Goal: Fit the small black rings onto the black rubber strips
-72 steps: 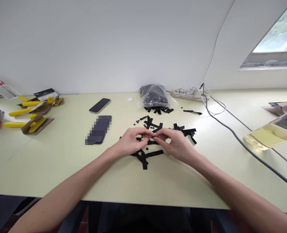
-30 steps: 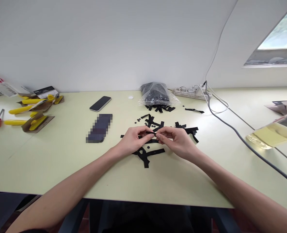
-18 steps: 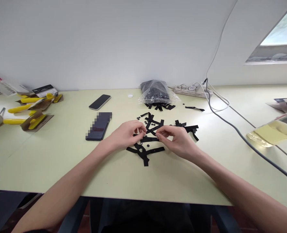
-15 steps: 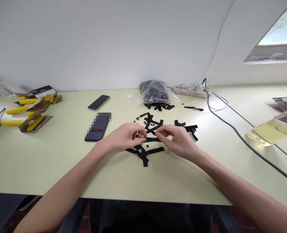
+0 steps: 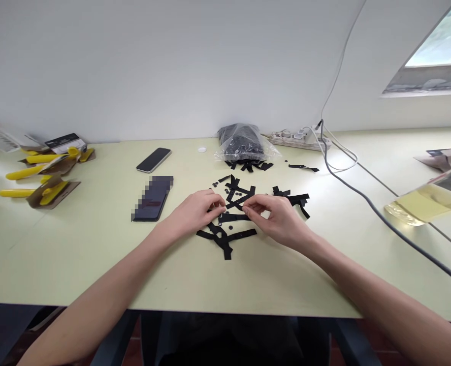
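My left hand (image 5: 204, 209) is closed, thumb and index fingertip together, left of a black fabric strip (image 5: 233, 217). Whatever may be between these fingers is too small to make out. My right hand (image 5: 275, 214) is pinched at the strip's right end, which its thumb and fingers partly hide. Small round black snap buttons (image 5: 230, 227) lie loose around the hands. Below them, a cluster of crossed black strips (image 5: 225, 244) rests on the table, and more strips (image 5: 233, 189) lie just beyond the fingertips.
A clear plastic bag (image 5: 243, 142) of black pieces stands by the wall, near a power strip (image 5: 296, 141). Two phones (image 5: 154, 160) lie left of my hands. Yellow-handled tools (image 5: 50, 193) are far left. A grey cable (image 5: 378, 213) and a yellowish clear package (image 5: 412, 208) are right.
My left fingers have moved up and off the black strip's left end, which now shows on the table. My right hand stays nearly in place. The whole view shifts slightly.
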`<state>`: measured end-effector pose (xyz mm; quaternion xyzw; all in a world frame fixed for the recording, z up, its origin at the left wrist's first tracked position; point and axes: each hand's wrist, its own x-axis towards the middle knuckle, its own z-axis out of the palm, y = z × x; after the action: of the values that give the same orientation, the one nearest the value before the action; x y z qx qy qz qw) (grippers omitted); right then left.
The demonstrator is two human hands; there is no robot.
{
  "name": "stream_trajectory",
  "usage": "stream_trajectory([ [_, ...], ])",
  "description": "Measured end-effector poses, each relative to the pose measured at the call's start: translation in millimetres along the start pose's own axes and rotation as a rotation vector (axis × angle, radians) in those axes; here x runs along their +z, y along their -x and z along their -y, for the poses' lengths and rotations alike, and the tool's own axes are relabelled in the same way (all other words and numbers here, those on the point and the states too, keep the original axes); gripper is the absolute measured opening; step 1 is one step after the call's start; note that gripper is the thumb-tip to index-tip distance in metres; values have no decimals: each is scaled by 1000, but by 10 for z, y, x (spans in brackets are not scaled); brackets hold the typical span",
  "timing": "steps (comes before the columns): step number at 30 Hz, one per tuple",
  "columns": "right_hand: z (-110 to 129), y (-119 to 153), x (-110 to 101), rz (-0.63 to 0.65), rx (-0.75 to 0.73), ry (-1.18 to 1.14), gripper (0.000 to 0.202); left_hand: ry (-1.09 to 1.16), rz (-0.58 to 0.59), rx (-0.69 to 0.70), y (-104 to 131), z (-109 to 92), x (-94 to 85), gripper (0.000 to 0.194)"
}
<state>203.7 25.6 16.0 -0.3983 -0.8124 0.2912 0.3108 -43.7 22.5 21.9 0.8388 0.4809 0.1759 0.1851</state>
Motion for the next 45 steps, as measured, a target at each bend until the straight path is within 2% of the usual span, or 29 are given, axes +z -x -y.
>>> stream_trajectory([
  [8,2,7,3,-17,11,-6,21,70,13,-34,20,-8,6,23],
  [16,-11,0,22,-7,13,-22,20,-50,10,-75,-11,-58,55,22],
  [22,-33,-19,47,-9,7,-8,19,-26,32,-104,-8,-89,79,23],
  [25,-34,-30,48,-15,25,-8,19,-12,51,-65,-3,-85,74,19],
  [32,-94,-40,40,-22,94,7,22,126,29,145,-22,-142,153,10],
  [37,-97,-29,50,48,99,-46,26,376,-79,87,-12,-244,193,9],
  [42,-77,-14,52,61,98,-104,28,426,-107,47,-20,-239,203,10],
  [45,-82,-7,48,74,90,-143,29,428,-111,40,-32,-218,205,17],
])
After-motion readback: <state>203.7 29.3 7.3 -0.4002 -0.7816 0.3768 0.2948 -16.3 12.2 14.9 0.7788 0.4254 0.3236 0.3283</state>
